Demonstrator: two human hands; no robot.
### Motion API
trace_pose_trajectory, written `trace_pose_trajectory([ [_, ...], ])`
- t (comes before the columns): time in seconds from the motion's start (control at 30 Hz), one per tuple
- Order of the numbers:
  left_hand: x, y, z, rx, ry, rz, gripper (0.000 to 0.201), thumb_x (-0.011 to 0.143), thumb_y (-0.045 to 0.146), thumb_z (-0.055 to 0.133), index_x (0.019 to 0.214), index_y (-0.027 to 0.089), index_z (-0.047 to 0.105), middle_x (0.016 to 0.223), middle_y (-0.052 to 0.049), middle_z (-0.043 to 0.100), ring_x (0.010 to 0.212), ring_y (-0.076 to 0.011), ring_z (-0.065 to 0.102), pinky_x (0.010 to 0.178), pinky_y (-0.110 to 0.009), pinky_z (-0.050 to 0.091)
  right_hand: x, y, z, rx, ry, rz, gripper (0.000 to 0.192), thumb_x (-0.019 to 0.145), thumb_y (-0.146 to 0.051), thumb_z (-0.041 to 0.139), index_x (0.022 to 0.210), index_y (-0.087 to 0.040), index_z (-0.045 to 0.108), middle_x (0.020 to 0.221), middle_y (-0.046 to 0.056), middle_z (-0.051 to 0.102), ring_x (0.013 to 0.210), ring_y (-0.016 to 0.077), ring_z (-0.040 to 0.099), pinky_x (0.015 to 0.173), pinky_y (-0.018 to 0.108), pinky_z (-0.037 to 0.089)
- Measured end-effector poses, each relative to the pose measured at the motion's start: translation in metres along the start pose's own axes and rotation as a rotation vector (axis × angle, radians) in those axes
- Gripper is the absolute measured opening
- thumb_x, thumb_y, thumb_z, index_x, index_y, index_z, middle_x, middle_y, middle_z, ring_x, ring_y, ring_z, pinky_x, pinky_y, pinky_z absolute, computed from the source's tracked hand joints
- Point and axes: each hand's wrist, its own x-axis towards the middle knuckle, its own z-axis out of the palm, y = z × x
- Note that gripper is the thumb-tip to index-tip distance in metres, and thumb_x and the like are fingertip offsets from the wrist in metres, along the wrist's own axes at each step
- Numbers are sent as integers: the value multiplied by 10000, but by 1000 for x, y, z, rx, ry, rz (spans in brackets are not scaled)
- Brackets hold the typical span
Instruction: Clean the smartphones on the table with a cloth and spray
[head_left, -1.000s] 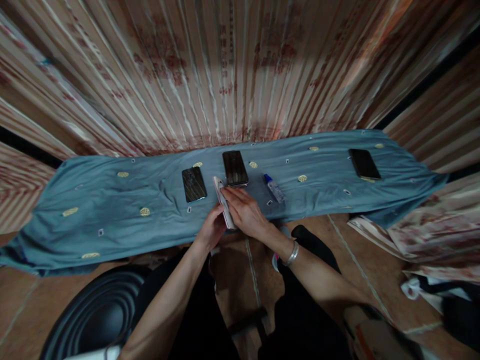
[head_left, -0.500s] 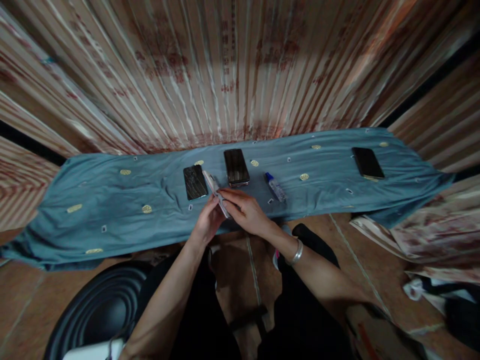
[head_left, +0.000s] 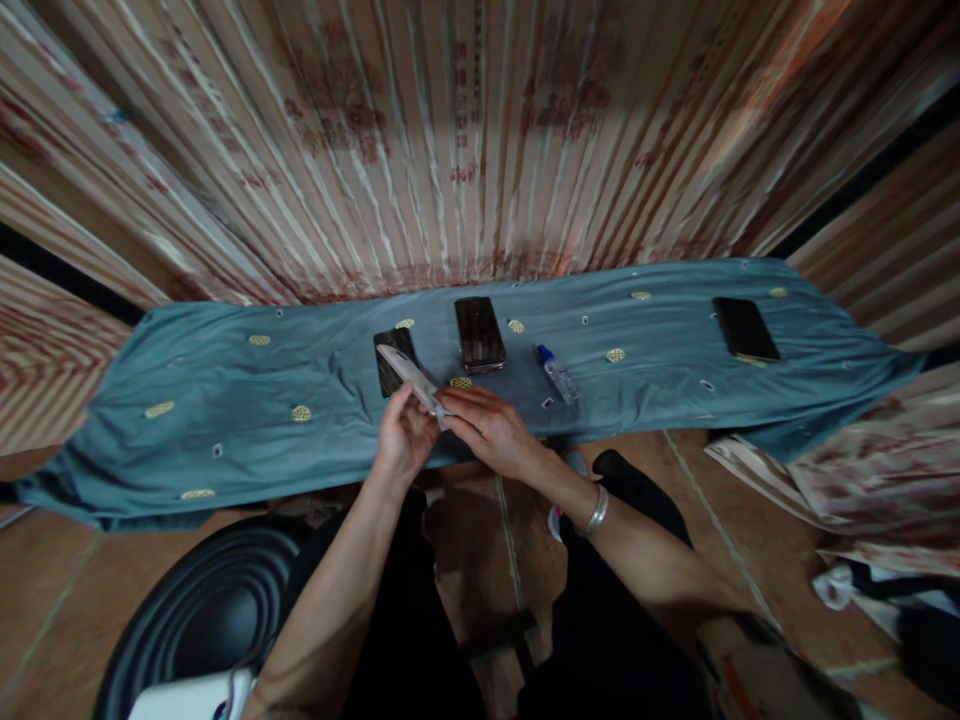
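Left fingers (head_left: 398, 402) grip pale slab (head_left: 407, 370) — maybe phone; right fingers (head_left: 466, 404) touching.

The patterned blue cloth (head_left: 247, 420) bears a left smartphone (head_left: 388, 377), a central smartphone (head_left: 480, 332), a blue-capped bottle (head_left: 558, 376) just right, and a rightmost smartphone (head_left: 745, 328)

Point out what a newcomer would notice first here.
Probably the bare left hand holding a slim, pale, flat object over a blue-green patterned cloth, the bare right hand at the object's near end. A shiny silver bracelet circles the right wrist.
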Motion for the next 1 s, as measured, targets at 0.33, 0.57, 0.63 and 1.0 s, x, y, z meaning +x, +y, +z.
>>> trace_pose_trajectory([
  [0.33, 4, 8, -11, 75, -42, -15, 220, 746, 358, 678, 822, 152, 669, 728, -51, 712, 635, -162, 636, 618, -281, 491, -7, 9, 7, 38, -12, 87, 343, 965, -230, 471, 1274, -248, 616, 1281, 53, 659, 1204, 193, 599, 1047, 385, 479],
  [0.57, 4, 8, -10, 45, -36, -19, 214, 757, 332, 669, 842, 136, 682, 763, -47, 721, 681, -155, 644, 658, -271, 489, -9, 12, 12, 38, 35, 56, 381, 979, -245, 427, 1317, -174, 586, 1321, 116, 627, 1256, 203, 557, 1079, 404, 443],
  [0.63, 2, 8, -8, 51, -42, -21, 220, 769, 333, 653, 859, 135, 687, 784, -50, 723, 704, -160, 646, 679, -277, 486, -9, 12, 13, 30, 40, 58, 379, 983, -250, 420, 1317, -181, 587, 1330, 114, 619, 1264, 201, 549, 1085, 408, 435],
  [1.0, -9, -6, -1, 144, -86, -169, 180, 802, 287, 579, 879, 161, 683, 802, -46, 724, 791, -193, 665, 748, -309, 515, -5, 29, 8, -92, 125, 83, 370, 964, -192, 395, 1253, -171, 626, 1322, 119, 606, 1246, 219, 536, 1076, 430, 438],
])
